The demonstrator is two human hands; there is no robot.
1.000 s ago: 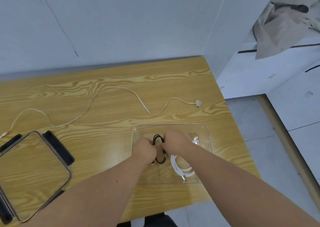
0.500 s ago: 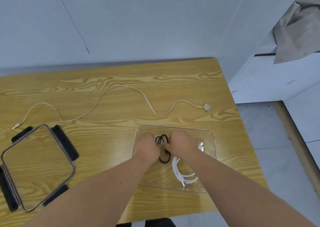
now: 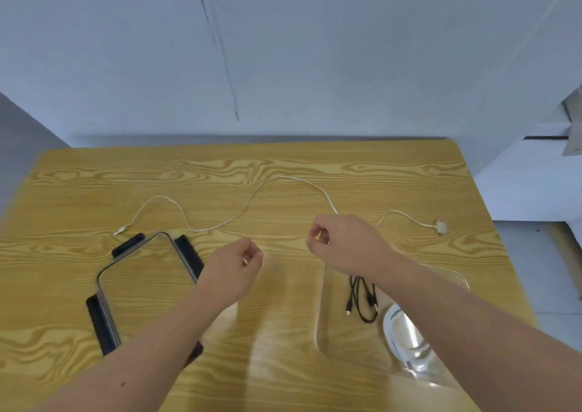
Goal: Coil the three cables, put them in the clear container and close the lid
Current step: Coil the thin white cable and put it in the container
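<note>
We read no text, label, brand or number anywhere: not on the clear container (image 3: 318, 326), the lid (image 3: 188, 255) or the table (image 3: 283, 364).

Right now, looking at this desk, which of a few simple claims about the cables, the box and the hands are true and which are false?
1. The black cable lies inside the clear container. True.
2. The lid sits on the container. False: it lies on the table to the left, apart from the container.
3. All three cables are coiled. False: the long white cable lies stretched out across the table.
4. A coiled white cable is in the container too. True.
5. Both hands are inside the container. False: the left hand and right hand are above the table, outside it.
</note>
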